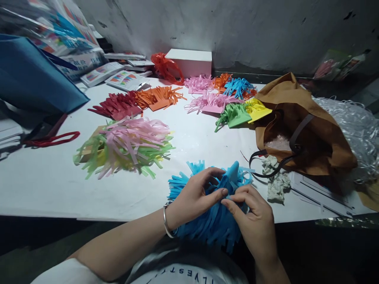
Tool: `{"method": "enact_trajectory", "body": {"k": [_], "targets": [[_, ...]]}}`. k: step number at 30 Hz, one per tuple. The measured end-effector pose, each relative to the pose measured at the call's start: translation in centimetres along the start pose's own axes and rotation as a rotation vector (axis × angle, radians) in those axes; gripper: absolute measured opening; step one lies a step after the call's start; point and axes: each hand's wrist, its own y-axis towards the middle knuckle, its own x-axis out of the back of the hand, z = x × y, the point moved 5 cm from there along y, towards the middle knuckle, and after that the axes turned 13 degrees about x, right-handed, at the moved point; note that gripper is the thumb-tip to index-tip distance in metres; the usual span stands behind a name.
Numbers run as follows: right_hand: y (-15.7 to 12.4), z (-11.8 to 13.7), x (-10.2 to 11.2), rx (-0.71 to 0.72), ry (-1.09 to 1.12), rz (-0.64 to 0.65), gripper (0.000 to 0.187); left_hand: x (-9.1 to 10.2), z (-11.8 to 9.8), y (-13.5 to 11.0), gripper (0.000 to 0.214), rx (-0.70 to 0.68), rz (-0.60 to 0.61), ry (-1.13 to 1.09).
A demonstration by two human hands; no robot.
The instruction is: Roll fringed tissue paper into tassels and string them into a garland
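A bundle of blue paper cut into fringe strips (214, 221) lies at the near edge of the white table (44, 185). My left hand (194, 197), with a silver bangle at the wrist, is closed on the bundle's top from the left. My right hand (254, 219) pinches the same blue paper from the right, thumb and forefinger pressed together. The fingertips of both hands almost meet in the middle. Blue strips hang down over the table edge below my hands.
A pile of pink and green fringed paper (127, 146) lies to the left. Red (117, 105), orange (158, 98), pink (211, 101), green (233, 115) and yellow (257, 108) fringes sit further back. A brown bag (310, 130) and crumpled tissue (276, 181) are at right, a white box (189, 61) by the wall.
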Motion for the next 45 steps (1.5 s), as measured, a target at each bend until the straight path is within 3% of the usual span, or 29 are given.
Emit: {"method": "enact_trajectory", "body": {"k": [11,15,19,24,26,28,31,33,35,39,42,45], "targets": [[-0.3,-0.5,1.7,-0.003,-0.068,-0.082,0.010,0.2,0.2,-0.1,0.027,-0.046,-0.030,0.047],[0.0,0.1,1.3,0.056,-0.185,-0.098,0.010,0.1,0.0,-0.2,0.039,-0.039,-0.032,0.031],[0.0,0.2,0.7,0.050,-0.057,-0.048,0.010,0.1,-0.5,0.0,0.044,-0.052,-0.040,0.077],[0.1,-0.8,2.1,-0.037,-0.068,-0.204,0.009,0.4,-0.8,-0.1,0.038,-0.097,-0.035,0.134],[0.3,-0.3,2.4,0.052,-0.186,-0.248,0.003,0.5,-0.8,-0.3,0.038,-0.117,-0.046,0.162],[0.7,0.9,2.0,0.197,-0.286,-0.222,0.024,0.5,-0.9,-0.5,0.038,-0.138,-0.061,0.179],[1.1,2.4,0.4,0.382,-0.434,-0.085,0.060,0.3,-1.2,-0.7,0.040,-0.176,-0.083,0.190],[1.4,2.6,-0.5,0.434,-0.548,0.009,0.057,0.0,-1.4,-0.8,0.042,-0.214,-0.084,0.218],[1.9,2.3,-0.8,0.445,-0.597,0.074,0.043,-0.2,-1.4,-0.9,0.044,-0.258,-0.072,0.267],[3.5,1.0,0.9,0.318,-0.467,0.141,0.026,0.6,-1.4,-1.0,0.054,-0.372,-0.169,0.413],[4.5,0.0,2.6,0.067,-0.285,0.161,0.025,1.7,-2.0,-1.2,0.050,-0.506,-0.308,0.593],[4.4,-1.0,3.2,-0.170,-0.078,0.155,0.024,2.0,-2.5,-1.5,0.030,-0.637,-0.300,0.734]]}}
